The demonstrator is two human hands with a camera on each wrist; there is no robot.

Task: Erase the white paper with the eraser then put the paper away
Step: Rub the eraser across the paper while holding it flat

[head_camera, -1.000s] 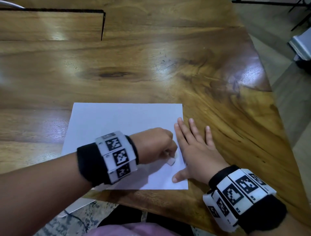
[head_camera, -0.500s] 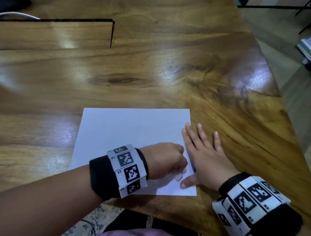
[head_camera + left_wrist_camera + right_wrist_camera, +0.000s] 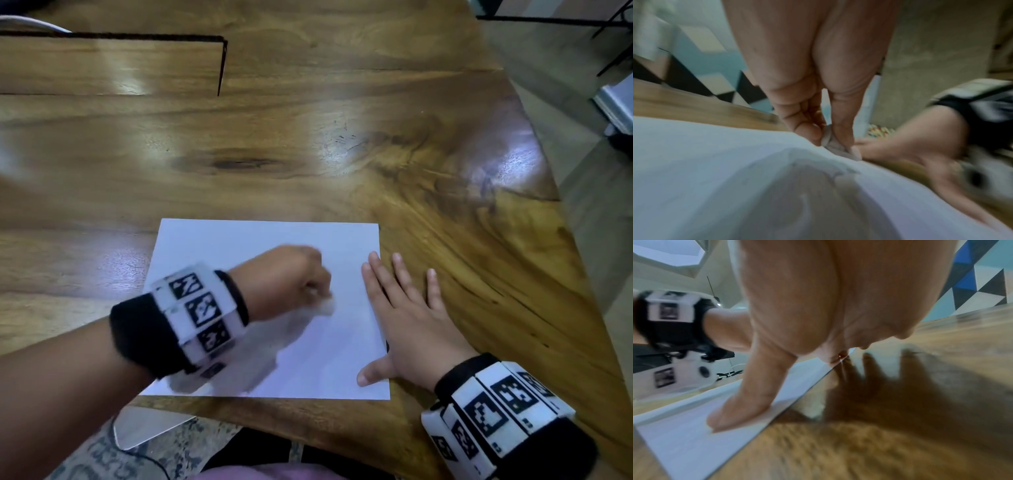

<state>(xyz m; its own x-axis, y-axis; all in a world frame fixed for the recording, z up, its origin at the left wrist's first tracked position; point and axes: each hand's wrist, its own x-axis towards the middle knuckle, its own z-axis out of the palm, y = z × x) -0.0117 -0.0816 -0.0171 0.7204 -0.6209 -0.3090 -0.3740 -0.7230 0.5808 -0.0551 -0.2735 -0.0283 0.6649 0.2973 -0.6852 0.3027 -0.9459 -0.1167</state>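
A white sheet of paper (image 3: 260, 246) lies flat near the front edge of the wooden table (image 3: 308, 137). My left hand (image 3: 291, 277) hovers over the middle of the sheet, blurred by motion, and pinches a small white eraser (image 3: 325, 307) against the paper. The left wrist view shows the eraser (image 3: 831, 142) squeezed between thumb and fingertips, touching the paper (image 3: 715, 162). My right hand (image 3: 404, 315) lies flat with fingers straight, pressing the sheet's right edge. In the right wrist view its thumb (image 3: 748, 402) rests on the paper (image 3: 684, 443) and the other fingers on the wood.
A raised wooden panel (image 3: 109, 65) with a dark edge sits at the table's far left, a white cable behind it. The table's right edge (image 3: 582, 274) runs diagonally, with floor beyond. A flat grey object (image 3: 147, 428) shows below the front edge.
My left hand with the eraser has moved left and farther up the sheet, away from my right hand, and is now blurred. The right hand stays flat on the paper's edge.
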